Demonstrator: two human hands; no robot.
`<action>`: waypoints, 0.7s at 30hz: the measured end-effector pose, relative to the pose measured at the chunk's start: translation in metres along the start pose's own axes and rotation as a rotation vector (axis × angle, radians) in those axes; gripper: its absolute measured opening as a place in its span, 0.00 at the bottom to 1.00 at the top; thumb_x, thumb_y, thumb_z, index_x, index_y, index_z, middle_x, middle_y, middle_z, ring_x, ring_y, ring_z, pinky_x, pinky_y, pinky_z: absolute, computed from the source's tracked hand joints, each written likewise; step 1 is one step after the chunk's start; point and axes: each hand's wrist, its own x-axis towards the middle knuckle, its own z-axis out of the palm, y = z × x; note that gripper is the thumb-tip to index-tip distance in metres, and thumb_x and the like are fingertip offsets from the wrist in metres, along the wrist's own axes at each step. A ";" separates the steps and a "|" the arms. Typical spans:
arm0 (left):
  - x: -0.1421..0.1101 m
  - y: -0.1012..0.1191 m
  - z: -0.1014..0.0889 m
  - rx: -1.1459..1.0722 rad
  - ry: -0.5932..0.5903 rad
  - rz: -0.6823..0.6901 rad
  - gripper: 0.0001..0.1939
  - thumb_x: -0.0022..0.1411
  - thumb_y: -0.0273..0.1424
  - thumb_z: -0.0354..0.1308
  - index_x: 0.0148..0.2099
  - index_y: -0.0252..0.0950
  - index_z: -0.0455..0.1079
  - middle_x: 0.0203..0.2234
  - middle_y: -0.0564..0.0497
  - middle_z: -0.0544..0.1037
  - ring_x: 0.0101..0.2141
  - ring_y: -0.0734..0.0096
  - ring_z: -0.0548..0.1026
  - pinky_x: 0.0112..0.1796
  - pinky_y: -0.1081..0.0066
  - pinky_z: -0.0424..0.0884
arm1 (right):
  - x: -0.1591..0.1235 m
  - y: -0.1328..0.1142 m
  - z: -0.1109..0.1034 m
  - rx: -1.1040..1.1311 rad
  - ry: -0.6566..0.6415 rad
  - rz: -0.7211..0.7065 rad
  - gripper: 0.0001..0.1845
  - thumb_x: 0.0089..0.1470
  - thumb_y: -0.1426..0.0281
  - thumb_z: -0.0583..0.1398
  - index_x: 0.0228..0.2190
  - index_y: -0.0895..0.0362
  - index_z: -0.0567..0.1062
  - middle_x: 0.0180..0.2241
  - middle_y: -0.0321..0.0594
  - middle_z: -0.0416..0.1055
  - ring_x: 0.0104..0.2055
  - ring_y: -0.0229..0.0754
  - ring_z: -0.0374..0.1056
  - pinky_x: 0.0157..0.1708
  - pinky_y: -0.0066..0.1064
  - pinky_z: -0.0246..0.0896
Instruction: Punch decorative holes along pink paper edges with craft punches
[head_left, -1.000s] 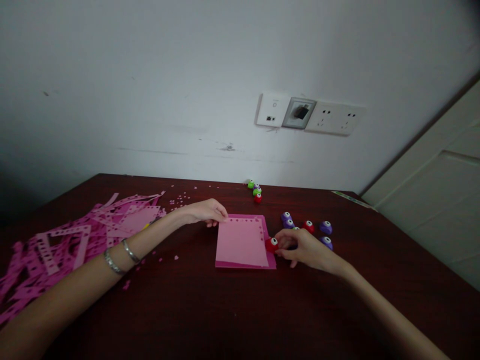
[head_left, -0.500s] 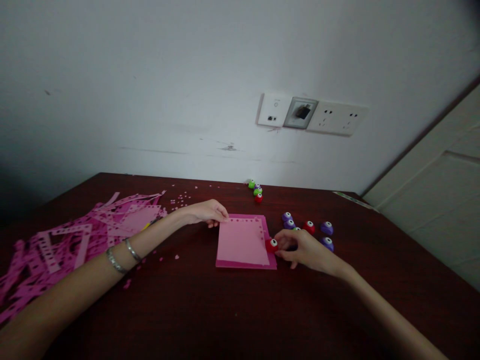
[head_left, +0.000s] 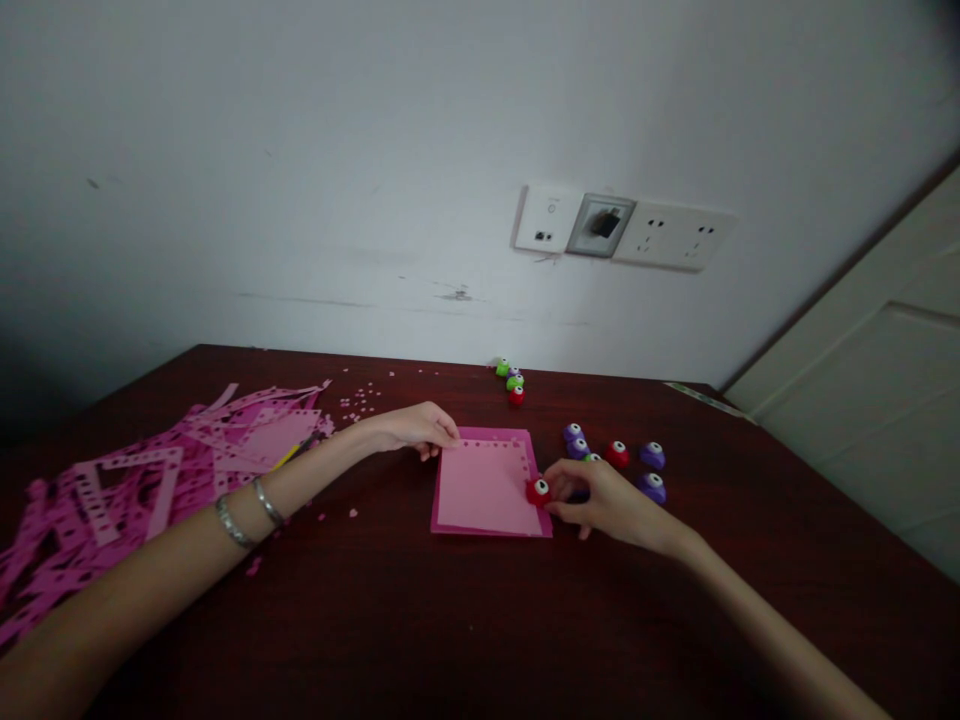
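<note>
A light pink sheet (head_left: pixel 487 490) lies over a darker pink sheet (head_left: pixel 534 462) on the table, with a row of small punched shapes along its top and upper right edges. My left hand (head_left: pixel 420 428) pinches the light sheet at its upper left corner. In my right hand (head_left: pixel 592 492) is a small red craft paper punch (head_left: pixel 538 491) with a white, eye-like top. The punch sits at the sheet's right edge, below the row of holes; whether the paper is in its slot is hidden.
Purple punches (head_left: pixel 652 455) and another red punch (head_left: pixel 617 454) stand right of my right hand, a green one (head_left: pixel 592 458) partly behind it. More small punches (head_left: pixel 515 383) line up near the wall. Pink paper offcuts (head_left: pixel 165 470) heap at left, with tiny punched bits (head_left: pixel 360 400) beside them.
The red punch and my right hand have shifted slightly left, further onto the light sheet's right edge. The light sheet has moved a touch to the right under my left hand.
</note>
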 end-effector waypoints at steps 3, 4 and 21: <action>0.000 0.001 0.004 0.020 0.020 -0.007 0.12 0.47 0.35 0.60 0.32 0.32 0.70 0.19 0.55 0.68 0.18 0.81 0.65 0.23 0.74 0.61 | 0.001 0.000 0.002 -0.032 0.018 -0.003 0.13 0.48 0.65 0.60 0.37 0.58 0.71 0.30 0.38 0.66 0.28 0.35 0.65 0.17 0.22 0.68; 0.000 0.002 0.006 0.029 0.031 -0.006 0.12 0.47 0.35 0.60 0.32 0.32 0.70 0.19 0.55 0.68 0.18 0.81 0.65 0.23 0.74 0.61 | 0.002 -0.001 0.002 -0.047 0.024 0.001 0.13 0.48 0.66 0.60 0.37 0.59 0.71 0.30 0.38 0.66 0.27 0.35 0.65 0.16 0.22 0.67; 0.000 0.003 0.039 0.937 0.400 0.119 0.23 0.47 0.48 0.59 0.38 0.35 0.65 0.35 0.46 0.70 0.36 0.62 0.68 0.29 0.70 0.61 | 0.004 -0.003 0.005 -0.078 0.019 0.019 0.13 0.48 0.68 0.59 0.38 0.60 0.71 0.29 0.37 0.64 0.25 0.33 0.63 0.13 0.20 0.64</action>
